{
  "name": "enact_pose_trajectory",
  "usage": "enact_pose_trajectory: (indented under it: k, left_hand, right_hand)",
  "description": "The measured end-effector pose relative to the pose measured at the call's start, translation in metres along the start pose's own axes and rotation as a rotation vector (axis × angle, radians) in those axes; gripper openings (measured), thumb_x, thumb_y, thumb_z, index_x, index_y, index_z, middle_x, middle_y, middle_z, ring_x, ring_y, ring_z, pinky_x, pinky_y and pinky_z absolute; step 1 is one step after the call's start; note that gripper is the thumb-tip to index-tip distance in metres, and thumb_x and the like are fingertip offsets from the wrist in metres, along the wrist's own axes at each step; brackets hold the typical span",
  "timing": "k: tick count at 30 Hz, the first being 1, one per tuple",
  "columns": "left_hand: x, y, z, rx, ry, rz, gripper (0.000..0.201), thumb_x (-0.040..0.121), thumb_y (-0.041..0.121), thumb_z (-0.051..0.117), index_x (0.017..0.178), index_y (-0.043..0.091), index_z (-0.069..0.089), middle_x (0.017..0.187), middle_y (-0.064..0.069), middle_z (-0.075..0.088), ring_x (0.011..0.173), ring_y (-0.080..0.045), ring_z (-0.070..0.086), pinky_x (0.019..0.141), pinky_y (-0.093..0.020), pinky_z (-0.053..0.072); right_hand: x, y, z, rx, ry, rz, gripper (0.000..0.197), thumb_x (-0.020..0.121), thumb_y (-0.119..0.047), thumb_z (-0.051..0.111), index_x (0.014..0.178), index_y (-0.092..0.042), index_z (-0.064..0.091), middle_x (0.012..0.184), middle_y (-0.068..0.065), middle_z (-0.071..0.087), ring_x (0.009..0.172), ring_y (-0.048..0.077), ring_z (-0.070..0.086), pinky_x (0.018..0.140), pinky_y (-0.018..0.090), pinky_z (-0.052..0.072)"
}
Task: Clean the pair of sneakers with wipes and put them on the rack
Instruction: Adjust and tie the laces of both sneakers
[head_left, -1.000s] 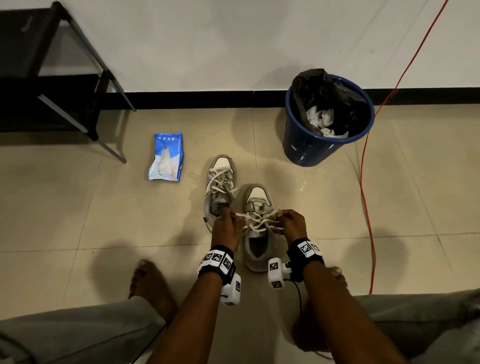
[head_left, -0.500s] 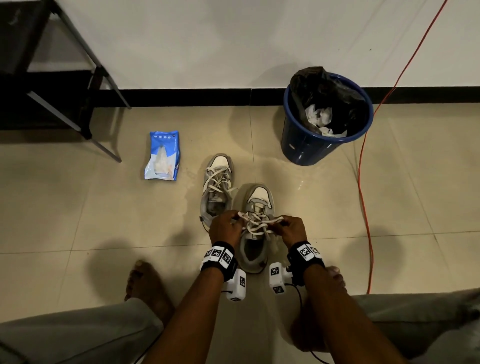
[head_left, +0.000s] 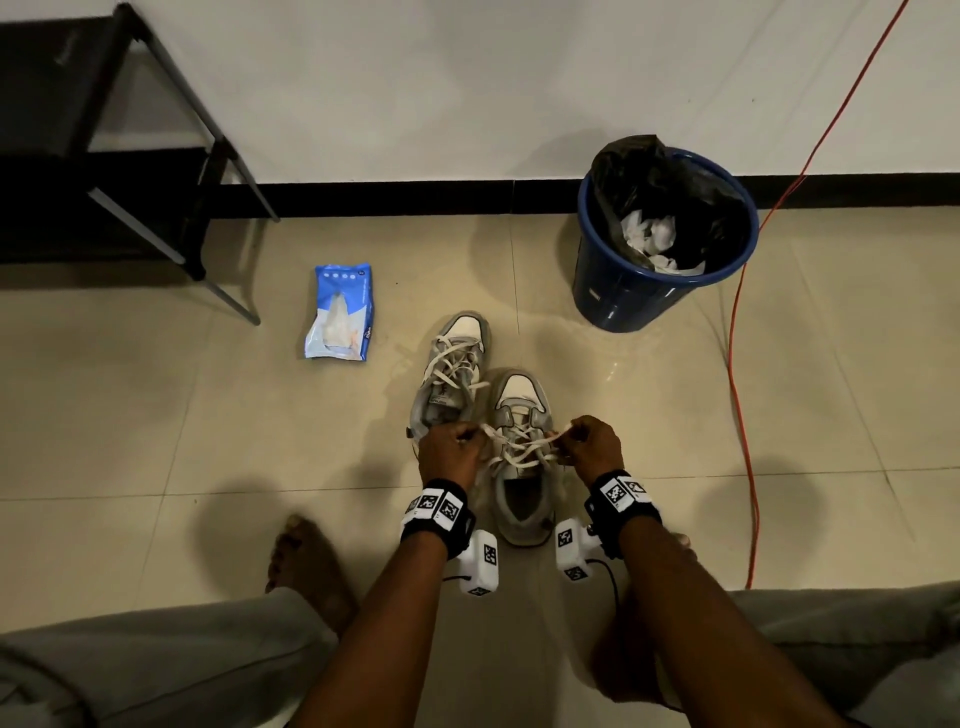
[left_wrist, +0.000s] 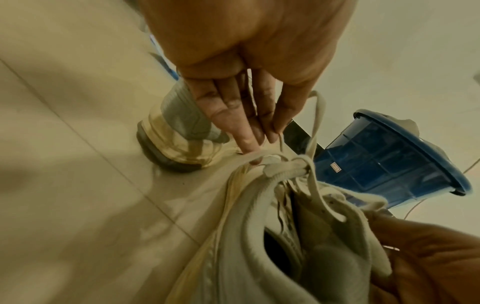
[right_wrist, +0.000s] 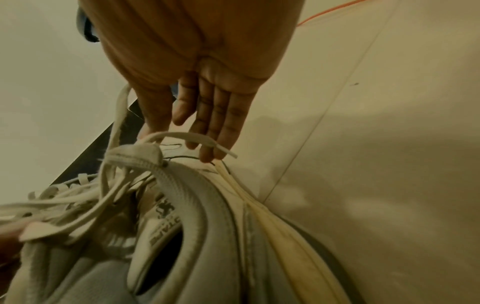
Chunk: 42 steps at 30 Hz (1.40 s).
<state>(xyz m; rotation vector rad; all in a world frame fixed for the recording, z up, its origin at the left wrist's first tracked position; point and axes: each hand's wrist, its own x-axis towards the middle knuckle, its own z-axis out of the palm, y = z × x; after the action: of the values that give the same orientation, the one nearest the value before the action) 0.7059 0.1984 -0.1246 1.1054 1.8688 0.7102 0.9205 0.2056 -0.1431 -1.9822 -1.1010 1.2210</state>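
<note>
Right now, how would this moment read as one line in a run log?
phase: tying laces | left hand: pinches lace | right hand: pinches lace | near sneaker: on floor | far sneaker: untied | rack: no shoes seen

Right hand (right_wrist: 207, 98) seen from the wrist, palm toward the lens, fingers (right_wrist: 221, 123) long and nearly straight, tips down at the sneaker (right_wrist: 207, 236). Thumb and forefinger close together over a pale lace (right_wrist: 187, 136) (the actual grip hidden behind the thumb), its flat tip jutting out past the fingertips. Grey-and-cream upper below, padded collar curving round a dark opening, printed tongue label partly legible. Loose loops of lace in a tangle at lower left, blurred. Beige tiled floor (right_wrist: 389, 144) to the right, one grout line running diagonally. Orange cable (right_wrist: 335, 10) crossing the top edge. Dark skirting strip (right_wrist: 103, 148) behind the laces.
</note>
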Motion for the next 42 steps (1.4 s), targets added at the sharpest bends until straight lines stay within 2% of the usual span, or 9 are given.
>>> enact_pose_trajectory:
  k: [2, 4, 7, 9, 16, 21, 26, 33, 42]
  left_hand:
    - [0.003, -0.005, 0.003, -0.038, -0.059, -0.01, 0.028, 0.081, 0.052, 0.071, 0.083, 0.025, 0.079, 0.072, 0.003, 0.075, 0.069, -0.015, 0.07, 0.069, -0.033, 0.059]
    - [0.004, -0.014, 0.009, -0.116, -0.135, -0.033, 0.035, 0.076, 0.059, 0.07, 0.084, 0.025, 0.078, 0.073, 0.005, 0.075, 0.074, -0.017, 0.073, 0.075, -0.043, 0.06]
    - [-0.005, -0.009, 0.009, -0.112, -0.236, 0.0, 0.009, 0.079, 0.026, 0.078, 0.086, 0.02, 0.079, 0.084, 0.001, 0.076, 0.084, -0.02, 0.072, 0.081, -0.043, 0.06]
    - [-0.01, -0.007, 0.007, -0.059, -0.267, 0.084, 0.013, 0.078, 0.011, 0.079, 0.091, 0.014, 0.079, 0.087, -0.004, 0.076, 0.085, -0.019, 0.072, 0.081, -0.038, 0.059]
    - [-0.015, -0.003, -0.002, 0.092, -0.311, 0.298, 0.018, 0.077, 0.01, 0.079, 0.095, 0.013, 0.079, 0.091, 0.0, 0.077, 0.087, -0.012, 0.072, 0.082, -0.031, 0.058]
    - [-0.02, -0.005, -0.002, 0.149, -0.27, 0.33, 0.011, 0.088, 0.01, 0.066, 0.099, 0.013, 0.066, 0.095, -0.005, 0.072, 0.087, -0.021, 0.068, 0.078, -0.03, 0.053]
    - [-0.025, -0.003, -0.005, 0.056, -0.296, 0.216, 0.01, 0.093, 0.027, 0.056, 0.099, 0.032, 0.05, 0.099, -0.004, 0.069, 0.086, -0.026, 0.07, 0.074, -0.053, 0.058]
    - [-0.031, -0.002, 0.002, 0.133, -0.167, 0.187, 0.019, 0.08, 0.016, 0.077, 0.097, 0.011, 0.07, 0.088, -0.004, 0.074, 0.079, -0.015, 0.068, 0.067, -0.02, 0.044]
    - [-0.026, -0.011, -0.011, 0.06, -0.037, 0.105, 0.011, 0.086, 0.026, 0.062, 0.095, 0.02, 0.062, 0.09, -0.004, 0.073, 0.084, -0.023, 0.069, 0.078, -0.038, 0.057]
  right_hand:
    - [-0.005, -0.001, -0.002, 0.035, 0.024, 0.08, 0.023, 0.081, -0.022, 0.074, 0.067, -0.006, 0.067, 0.064, 0.01, 0.07, 0.059, 0.024, 0.07, 0.062, 0.034, 0.059]
    - [-0.012, 0.0, 0.0, 0.117, -0.012, 0.093, 0.021, 0.086, -0.009, 0.066, 0.066, -0.003, 0.069, 0.067, 0.018, 0.068, 0.064, 0.032, 0.067, 0.061, 0.036, 0.057]
    - [-0.021, 0.002, 0.0, 0.049, -0.086, -0.024, 0.014, 0.081, -0.001, 0.07, 0.073, -0.013, 0.072, 0.073, 0.013, 0.071, 0.07, 0.031, 0.068, 0.062, 0.037, 0.057]
    - [-0.022, 0.001, -0.001, -0.026, -0.132, -0.101, 0.021, 0.076, -0.001, 0.075, 0.073, -0.021, 0.073, 0.077, 0.009, 0.073, 0.074, 0.026, 0.069, 0.069, 0.039, 0.059]
    - [-0.021, -0.008, 0.002, -0.197, -0.12, -0.278, 0.005, 0.077, -0.008, 0.076, 0.079, -0.012, 0.075, 0.075, 0.001, 0.07, 0.072, 0.016, 0.065, 0.07, 0.023, 0.047]
    - [-0.02, -0.013, 0.004, -0.326, -0.211, -0.389, 0.012, 0.074, -0.013, 0.078, 0.085, -0.012, 0.074, 0.082, 0.002, 0.071, 0.073, 0.018, 0.065, 0.072, 0.027, 0.049]
    - [-0.017, -0.011, 0.007, -0.353, -0.14, -0.303, 0.009, 0.076, -0.01, 0.075, 0.085, -0.012, 0.073, 0.084, 0.007, 0.072, 0.077, 0.022, 0.066, 0.072, 0.026, 0.047]
    - [-0.022, -0.01, 0.009, -0.315, -0.109, -0.299, 0.013, 0.079, -0.019, 0.075, 0.092, -0.014, 0.075, 0.088, 0.007, 0.073, 0.08, 0.021, 0.065, 0.075, 0.028, 0.048]
    - [-0.017, -0.004, -0.012, -0.272, 0.098, -0.196, 0.008, 0.089, -0.013, 0.06, 0.097, -0.015, 0.058, 0.084, 0.005, 0.072, 0.08, 0.027, 0.069, 0.075, 0.04, 0.056]
